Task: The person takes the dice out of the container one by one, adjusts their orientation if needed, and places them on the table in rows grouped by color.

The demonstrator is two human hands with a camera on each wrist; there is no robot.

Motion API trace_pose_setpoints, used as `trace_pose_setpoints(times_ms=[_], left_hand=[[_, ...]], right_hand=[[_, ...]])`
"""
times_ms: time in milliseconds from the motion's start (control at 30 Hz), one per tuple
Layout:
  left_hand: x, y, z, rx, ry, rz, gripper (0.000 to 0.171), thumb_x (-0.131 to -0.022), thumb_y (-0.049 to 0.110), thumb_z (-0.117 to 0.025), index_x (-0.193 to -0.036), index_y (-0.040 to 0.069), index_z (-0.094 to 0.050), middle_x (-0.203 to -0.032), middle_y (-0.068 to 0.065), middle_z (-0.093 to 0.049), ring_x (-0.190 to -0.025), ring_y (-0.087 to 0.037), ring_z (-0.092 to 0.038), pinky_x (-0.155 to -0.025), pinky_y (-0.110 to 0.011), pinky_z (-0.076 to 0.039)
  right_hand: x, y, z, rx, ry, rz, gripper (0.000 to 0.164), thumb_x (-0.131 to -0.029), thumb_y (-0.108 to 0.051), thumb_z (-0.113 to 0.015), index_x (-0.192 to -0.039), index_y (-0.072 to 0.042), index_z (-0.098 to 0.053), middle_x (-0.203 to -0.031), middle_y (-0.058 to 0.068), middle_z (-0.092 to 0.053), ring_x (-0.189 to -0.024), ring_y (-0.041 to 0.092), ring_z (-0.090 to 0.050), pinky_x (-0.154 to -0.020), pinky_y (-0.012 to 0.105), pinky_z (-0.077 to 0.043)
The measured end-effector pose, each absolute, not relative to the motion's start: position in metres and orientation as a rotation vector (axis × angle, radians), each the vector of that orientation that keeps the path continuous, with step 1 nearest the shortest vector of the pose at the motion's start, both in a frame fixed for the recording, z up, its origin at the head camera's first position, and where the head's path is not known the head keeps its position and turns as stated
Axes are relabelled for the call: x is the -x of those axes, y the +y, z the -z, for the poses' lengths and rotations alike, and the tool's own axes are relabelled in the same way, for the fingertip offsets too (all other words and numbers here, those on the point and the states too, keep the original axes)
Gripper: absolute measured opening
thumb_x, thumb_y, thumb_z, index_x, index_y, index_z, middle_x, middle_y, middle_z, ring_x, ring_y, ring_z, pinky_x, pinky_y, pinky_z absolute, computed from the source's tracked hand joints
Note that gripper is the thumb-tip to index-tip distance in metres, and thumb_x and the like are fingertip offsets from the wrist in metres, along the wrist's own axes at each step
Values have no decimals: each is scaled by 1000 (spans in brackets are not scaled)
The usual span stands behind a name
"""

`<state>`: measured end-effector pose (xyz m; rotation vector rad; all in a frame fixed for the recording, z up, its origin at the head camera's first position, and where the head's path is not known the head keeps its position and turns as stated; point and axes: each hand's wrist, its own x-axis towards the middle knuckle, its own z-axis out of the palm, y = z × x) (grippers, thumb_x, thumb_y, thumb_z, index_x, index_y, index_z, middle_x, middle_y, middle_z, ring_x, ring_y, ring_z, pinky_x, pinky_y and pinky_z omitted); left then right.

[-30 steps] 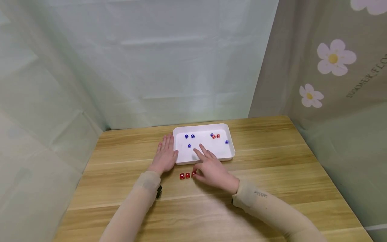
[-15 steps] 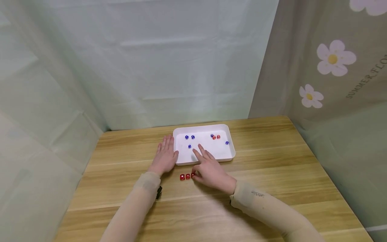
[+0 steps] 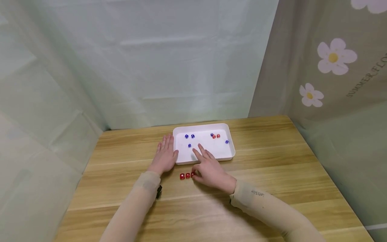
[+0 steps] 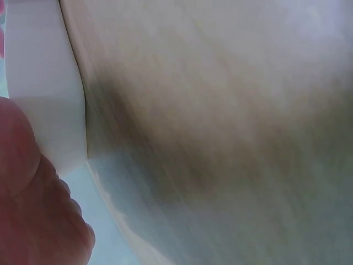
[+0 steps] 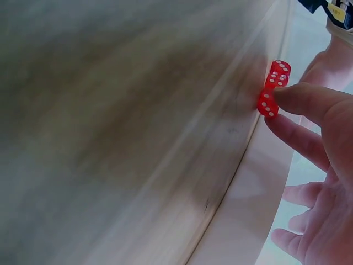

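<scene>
Right hand [image 3: 210,172] sits slightly further left than second ago, thumb and finger pinching red die [image 3: 192,175] beside two red dice [image 3: 187,175], near white tray [image 3: 222,153]; left hand [image 3: 164,158], fingers straight, touches tray. Overpush could skew those dice.

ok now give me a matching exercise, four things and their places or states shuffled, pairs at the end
1. Left hand
2. Right hand
3. Tray
4. Blue dice

A. Scattered inside the tray
B. Pinching a red die
C. White, on the wooden table
D. Alongside the tray's left end

Pairs: 1-D, 2-B, 3-C, 4-A
</scene>
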<state>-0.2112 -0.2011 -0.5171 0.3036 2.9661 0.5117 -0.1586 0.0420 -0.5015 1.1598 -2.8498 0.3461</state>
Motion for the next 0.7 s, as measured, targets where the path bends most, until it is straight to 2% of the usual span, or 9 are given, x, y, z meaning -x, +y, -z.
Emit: trace_pose_setpoints(times_ms=[467, 700], left_hand=[[209, -200, 515, -292, 2968, -495, 75, -115, 33, -39, -168, -6, -3, -177, -23, 2, -163, -42, 6, -131, -59, -1], [209, -201, 515, -281, 2964, -500, 75, -115, 34, -38, -169, -4, -2, -178, -22, 2, -163, -40, 8, -131, -57, 1]], right_hand=[[154, 55, 483, -1134, -2836, -530, 23, -93, -39, -82, -109, -22, -85, -168, 21, -40, -162, 44, -13, -127, 59, -27], [177, 83, 480, -923, -2822, -599, 16, -97, -32, -79, -105, -20, -84, -167, 22, -40, -160, 48, -18, -122, 67, -33]])
